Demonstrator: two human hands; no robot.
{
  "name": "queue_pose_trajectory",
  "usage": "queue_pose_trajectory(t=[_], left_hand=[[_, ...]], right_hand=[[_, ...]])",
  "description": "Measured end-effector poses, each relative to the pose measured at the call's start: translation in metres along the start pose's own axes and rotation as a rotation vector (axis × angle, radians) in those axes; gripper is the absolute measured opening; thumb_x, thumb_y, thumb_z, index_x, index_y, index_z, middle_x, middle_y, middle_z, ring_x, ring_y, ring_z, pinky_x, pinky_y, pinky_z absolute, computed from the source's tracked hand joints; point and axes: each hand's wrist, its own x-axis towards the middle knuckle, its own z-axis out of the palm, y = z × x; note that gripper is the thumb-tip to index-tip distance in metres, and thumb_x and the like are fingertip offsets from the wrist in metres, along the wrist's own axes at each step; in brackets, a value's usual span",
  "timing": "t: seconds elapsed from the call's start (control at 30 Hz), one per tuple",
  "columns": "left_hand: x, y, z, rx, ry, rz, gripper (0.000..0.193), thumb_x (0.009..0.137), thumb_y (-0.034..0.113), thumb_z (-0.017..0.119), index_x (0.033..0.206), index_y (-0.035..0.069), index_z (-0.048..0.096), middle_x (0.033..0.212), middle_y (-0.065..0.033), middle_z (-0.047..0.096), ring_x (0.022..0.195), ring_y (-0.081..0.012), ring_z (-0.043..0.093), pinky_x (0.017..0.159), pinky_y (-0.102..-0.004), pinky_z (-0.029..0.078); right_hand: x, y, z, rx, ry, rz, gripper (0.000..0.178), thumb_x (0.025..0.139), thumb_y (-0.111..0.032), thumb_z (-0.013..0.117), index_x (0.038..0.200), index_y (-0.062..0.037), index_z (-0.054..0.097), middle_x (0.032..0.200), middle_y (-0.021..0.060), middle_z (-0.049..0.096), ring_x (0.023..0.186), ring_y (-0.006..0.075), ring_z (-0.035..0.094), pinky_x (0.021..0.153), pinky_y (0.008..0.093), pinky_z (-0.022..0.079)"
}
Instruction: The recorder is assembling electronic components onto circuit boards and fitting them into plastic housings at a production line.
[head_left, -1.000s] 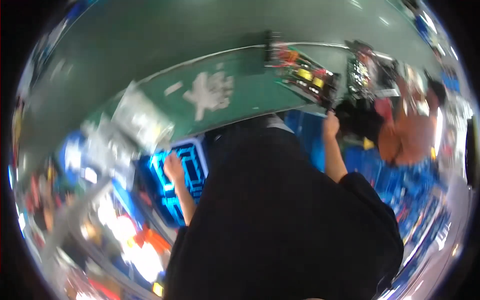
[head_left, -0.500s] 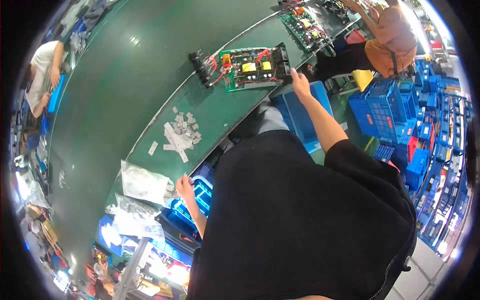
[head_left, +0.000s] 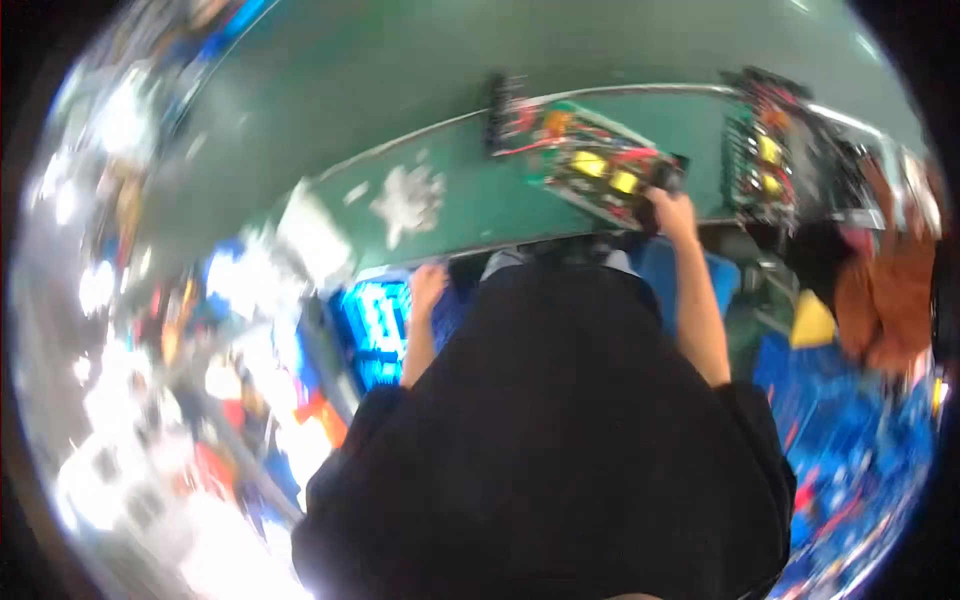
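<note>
A green circuit board [head_left: 603, 163] with yellow and orange parts lies tilted on the green bench. Red wires join its left end to a black part [head_left: 497, 113]. My right hand [head_left: 672, 212] is closed on the black end piece at the board's near right corner. Beside the bench edge, my left hand [head_left: 428, 284] hovers at a brightly lit blue crate [head_left: 376, 318]; motion smears its fingers, and I cannot make out anything in them. To the left of the board lies a blurred pile of small light-grey pieces [head_left: 408, 203].
A second board [head_left: 764, 165] sits farther right on the bench, near a co-worker in brown [head_left: 885, 300]. White plastic bags [head_left: 312, 238] lie at the bench's left. A blue bin [head_left: 690, 280] stands below my right forearm; blue crates [head_left: 840, 430] are stacked behind.
The whole view has swung round and is blurred. The board now slants down toward my right hand, which still grips its end. My left hand stays low by the blue crate.
</note>
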Motion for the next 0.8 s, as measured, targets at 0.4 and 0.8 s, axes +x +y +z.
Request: queue_pose_trajectory(t=[0.4, 0.8], left_hand=[[-0.068, 0.001, -0.029, -0.195, -0.033, -0.577, 0.033, 0.087, 0.027, 0.052, 0.085, -0.002, 0.066, 0.087, -0.0245, 0.067, 0.086, -0.0414, 0.064, 0.076, -0.0476, 0.05], [-0.322, -0.206, 0.079, 0.365, 1.045, -1.684, 0.032, 0.083, 0.027, 0.055, 0.091, -0.002, 0.063, 0.09, -0.0208, 0.066, 0.091, -0.0401, 0.063, 0.082, -0.0479, 0.049]], right_hand=[[0.034, 0.032, 0.008, 0.024, 0.16, -0.174, 0.057, 0.076, -0.04, 0.067, 0.093, 0.0143, 0.062, 0.086, 0.0207, 0.065, 0.081, 0.0293, 0.058, 0.082, 0.0404, 0.046], [0.063, 0.032, 0.001, 0.264, 0.178, -0.076, 0.04, 0.086, -0.032, 0.056, 0.114, -0.0039, 0.064, 0.112, 0.012, 0.061, 0.103, 0.0281, 0.056, 0.094, 0.0414, 0.043]])
